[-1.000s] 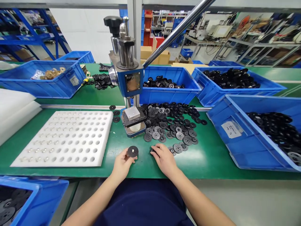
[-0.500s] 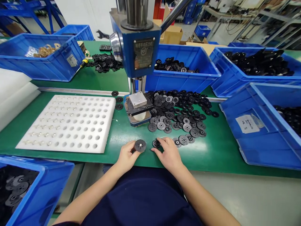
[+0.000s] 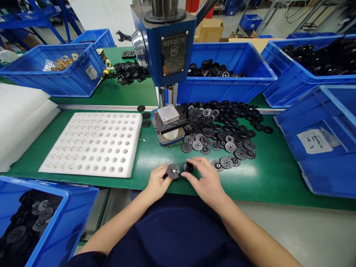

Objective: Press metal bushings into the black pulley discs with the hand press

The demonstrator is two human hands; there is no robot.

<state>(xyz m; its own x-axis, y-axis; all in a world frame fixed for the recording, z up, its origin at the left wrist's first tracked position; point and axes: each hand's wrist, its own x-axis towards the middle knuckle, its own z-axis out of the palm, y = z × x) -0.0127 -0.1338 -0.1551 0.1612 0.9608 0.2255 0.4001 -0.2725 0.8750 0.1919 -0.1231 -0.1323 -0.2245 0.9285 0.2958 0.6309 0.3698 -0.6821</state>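
My left hand [image 3: 157,183] pinches a flat black disc [image 3: 173,171] with a small bright centre, held on edge just above the green table near its front edge. Beside it, my right hand [image 3: 206,180] grips a smaller black round part [image 3: 188,167] between thumb and fingers. The two parts sit almost touching. Behind them stands a blue hand press [image 3: 166,48] with a grey block fixture [image 3: 168,114] on its base. A loose heap of black discs [image 3: 222,128] lies to the right of the fixture.
A white foam tray [image 3: 94,142] full of round holes lies left of the press. Blue bins of black parts stand at the back [image 3: 222,78], right [image 3: 325,137] and lower left [image 3: 36,222]. Another blue bin [image 3: 55,70] holds tan pieces. White foam sheets [image 3: 19,118] lie far left.
The camera has tilted down and moved closer. My right hand lifted a small black part off the table and brought it left, next to the disc in my left hand.
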